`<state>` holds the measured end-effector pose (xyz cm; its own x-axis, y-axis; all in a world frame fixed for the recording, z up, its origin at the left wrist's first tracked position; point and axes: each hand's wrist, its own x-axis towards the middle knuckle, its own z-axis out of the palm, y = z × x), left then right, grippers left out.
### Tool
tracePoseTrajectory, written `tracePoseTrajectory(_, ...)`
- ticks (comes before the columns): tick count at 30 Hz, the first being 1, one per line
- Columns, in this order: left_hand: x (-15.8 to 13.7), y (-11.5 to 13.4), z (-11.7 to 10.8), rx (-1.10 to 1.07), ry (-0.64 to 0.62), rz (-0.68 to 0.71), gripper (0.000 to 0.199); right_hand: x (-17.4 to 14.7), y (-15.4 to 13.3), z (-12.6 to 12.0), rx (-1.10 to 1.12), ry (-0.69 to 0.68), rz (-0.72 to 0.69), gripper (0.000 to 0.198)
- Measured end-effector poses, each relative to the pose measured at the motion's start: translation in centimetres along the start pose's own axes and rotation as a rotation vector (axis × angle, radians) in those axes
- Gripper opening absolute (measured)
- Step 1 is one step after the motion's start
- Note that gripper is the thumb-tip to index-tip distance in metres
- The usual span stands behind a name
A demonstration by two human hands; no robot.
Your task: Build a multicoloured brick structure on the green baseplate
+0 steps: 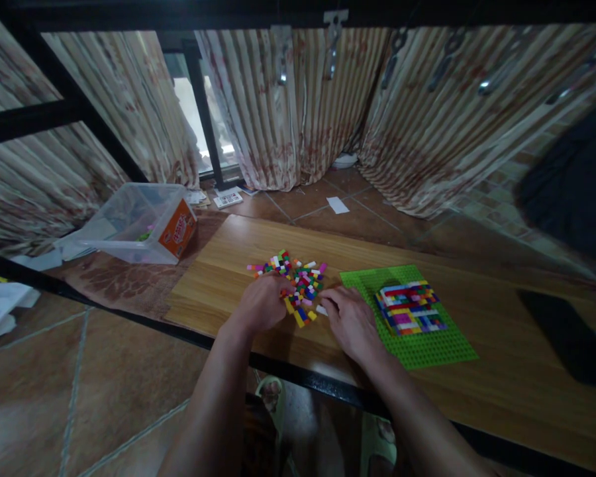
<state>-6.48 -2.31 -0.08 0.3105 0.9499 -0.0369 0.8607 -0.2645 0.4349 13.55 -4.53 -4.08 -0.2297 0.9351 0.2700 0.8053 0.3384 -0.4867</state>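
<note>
A loose pile of small multicoloured toy building bricks [305, 281] lies on the wooden table. My left hand [264, 301] reaches into the pile's left side with its fingers curled down; what they hold, if anything, is hidden. To the right of the pile, my right hand [350, 321] has thumb and fingers drawn together at a white brick [321, 309]. Beyond that hand lies a green studded baseplate [442, 348], partly covered by my wrist. A layered block of joined bricks [410, 306] in many colours sits on the baseplate.
A clear plastic bin [124, 248] with an orange label stands left of the wooden table [228, 245]. A dark flat object [566, 334] lies at the table's right. Black frame bars [34, 119] cross the left side, and metal hooks [332, 50] hang overhead.
</note>
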Motion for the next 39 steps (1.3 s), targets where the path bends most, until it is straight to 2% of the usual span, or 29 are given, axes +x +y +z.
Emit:
tracePoseTrajectory(4, 0.4, 0.7, 0.2, 0.047, 0.012, -0.005, 0.024, 0.1, -0.4, -0.3, 0.036, 0.017, -0.003, 0.018)
tracePoseTrajectory(13, 1.4, 3.2, 1.4, 0.194, 0.084, -0.133, 0.018, 0.0, -1.0, -1.5, 0.243, 0.130, 0.051, 0.018)
tracePoseTrajectory(19, 1.6, 4.2, 2.0, 0.171, 0.083, -0.148, 0.020, 0.0, -1.0, -2.0, 0.293, 0.199, 0.055, 0.017)
tracePoseTrajectory(25, 2.1, 4.2, 2.7, 0.177, 0.083, -0.146, 0.020, -0.2, -0.5, -2.1, 0.446, 0.258, 0.157, 0.016)
tracePoseTrajectory(30, 2.1, 3.6, 2.6, 0.142, 0.083, -0.088, 0.016, -0.3, 0.0, -2.0, 0.527, 0.262, 0.221, 0.014)
tracePoseTrajectory(39, 2.2, 5.1, 2.3, 0.161, 0.075, -0.130, 0.020, -0.3, 0.0, -2.1, 0.570, 0.255, 0.272, 0.012)
